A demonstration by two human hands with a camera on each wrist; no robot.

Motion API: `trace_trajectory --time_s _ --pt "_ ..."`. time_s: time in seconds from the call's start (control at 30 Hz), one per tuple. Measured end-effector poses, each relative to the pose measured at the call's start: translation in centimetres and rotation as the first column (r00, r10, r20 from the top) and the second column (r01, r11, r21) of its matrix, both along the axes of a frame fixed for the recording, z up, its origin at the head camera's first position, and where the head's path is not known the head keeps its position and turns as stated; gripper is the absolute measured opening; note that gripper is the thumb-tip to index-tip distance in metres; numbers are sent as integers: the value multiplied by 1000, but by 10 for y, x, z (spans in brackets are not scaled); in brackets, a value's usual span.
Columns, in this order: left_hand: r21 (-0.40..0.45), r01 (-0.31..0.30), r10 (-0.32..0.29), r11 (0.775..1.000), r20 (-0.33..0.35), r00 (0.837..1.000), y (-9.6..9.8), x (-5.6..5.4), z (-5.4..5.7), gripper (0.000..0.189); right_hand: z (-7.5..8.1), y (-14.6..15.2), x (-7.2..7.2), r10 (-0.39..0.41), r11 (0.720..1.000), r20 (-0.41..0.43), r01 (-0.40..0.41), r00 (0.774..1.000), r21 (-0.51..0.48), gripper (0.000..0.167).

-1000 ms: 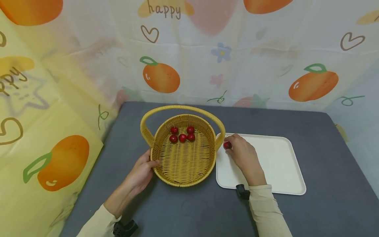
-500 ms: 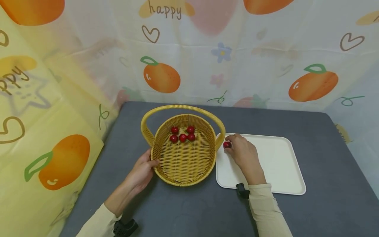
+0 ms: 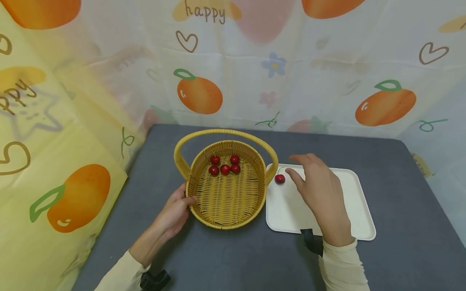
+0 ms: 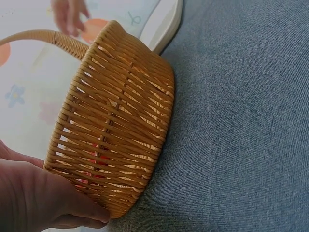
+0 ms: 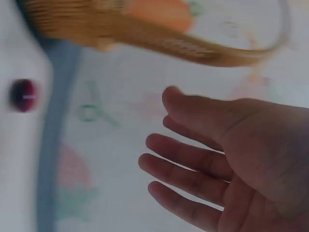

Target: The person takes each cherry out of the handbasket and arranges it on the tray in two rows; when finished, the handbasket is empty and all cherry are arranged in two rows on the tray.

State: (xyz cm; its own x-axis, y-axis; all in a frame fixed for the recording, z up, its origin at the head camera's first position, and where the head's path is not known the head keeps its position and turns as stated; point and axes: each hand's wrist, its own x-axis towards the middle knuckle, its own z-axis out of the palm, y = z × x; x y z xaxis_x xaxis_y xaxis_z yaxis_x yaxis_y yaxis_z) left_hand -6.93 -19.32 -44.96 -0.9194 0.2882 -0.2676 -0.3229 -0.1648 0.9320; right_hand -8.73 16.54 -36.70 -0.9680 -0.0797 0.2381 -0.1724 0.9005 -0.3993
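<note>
My left hand [image 3: 174,212] grips the near left rim of a round wicker basket [image 3: 225,206], thumb over the edge; the left wrist view shows the fingers on its outer wall [image 4: 113,111]. Inside the basket lie several red cherries [image 3: 225,169], grouped toward the back. A single cherry [image 3: 280,179] with a stem rests on the left end of a white tray [image 3: 349,194]. Just right of that cherry, my right hand [image 3: 322,190] hovers over the tray, thumb and fingers spread and holding nothing. In the right wrist view the cherry [image 5: 24,95] sits apart from the fingertips.
The basket's tall arched handle [image 3: 225,131] rises at its back and leans over toward the tray's left edge. Both stand on a dark grey table [image 3: 233,262]. A fruit-patterned cloth [image 3: 240,81] hangs behind the table and along the left side.
My right hand has let go of the cherry, leaving it on the tray's left end, and has drawn back to the right with fingers opened. The left hand and basket have stayed put.
</note>
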Motion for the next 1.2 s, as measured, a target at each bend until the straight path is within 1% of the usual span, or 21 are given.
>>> trace_trajectory --time_s 0.07,0.13,0.2,0.27,0.37,0.47,0.5,0.57,0.63,0.7,0.8,0.87,0.97,1.07,1.13,1.2 --pt "-2 -1 1 1000 -3 1000 0 1 0 73 16 -1 12 -6 999 -90 3 996 -34 36" --pt "0 -2 2 1000 -4 1000 0 2 0 72 31 -4 23 -3 997 -189 -11 982 -73 35" --pt "5 -2 2 1000 -5 1000 0 2 0 71 43 -9 33 12 993 -287 -44 958 -106 33" --pt "9 -3 3 1000 -5 1000 0 2 -1 71 52 -16 41 49 986 -369 -104 928 -130 31" --pt "11 -5 5 1000 -3 1000 0 1 -2 71 61 -32 48 141 967 -447 -219 883 -128 30" --pt "9 -5 5 1000 6 1000 0 0 -3 71 64 -49 49 246 944 -475 -320 845 -79 31" --pt "8 -6 6 1000 10 1000 0 0 -3 71 64 -54 49 276 937 -474 -344 836 -61 30" --pt "6 -6 5 1000 16 1000 0 0 -4 72 62 -65 45 332 923 -450 -385 829 -28 29" --pt "9 -9 9 1000 14 1000 0 -1 -5 72 60 -76 38 380 909 -402 -416 833 -3 28" --pt "16 -13 13 1000 5 1000 1 -2 -5 72 55 -86 24 417 900 -330 -434 847 24 28" --pt "23 -15 15 1000 -11 1000 1 -3 -4 72 44 -101 0 448 894 -191 -442 873 79 30" --pt "25 -15 15 1000 -16 1000 0 -4 -3 72 36 -110 -16 445 894 -102 -435 890 109 31" --pt "24 -11 12 1000 -19 1000 0 -4 -2 73 26 -123 -35 434 892 -11 -428 901 148 31" --pt "23 -16 17 1000 -13 1000 0 -2 -1 73 16 -134 -48 410 892 47 -411 911 190 23" --pt "21 -14 14 1000 -15 1000 -1 -1 -1 73 12 -141 -55 381 897 88 -391 920 205 17" --pt "21 -18 18 1000 -17 1000 0 -1 -1 73 9 -147 -63 338 906 143 -362 930 218 20"
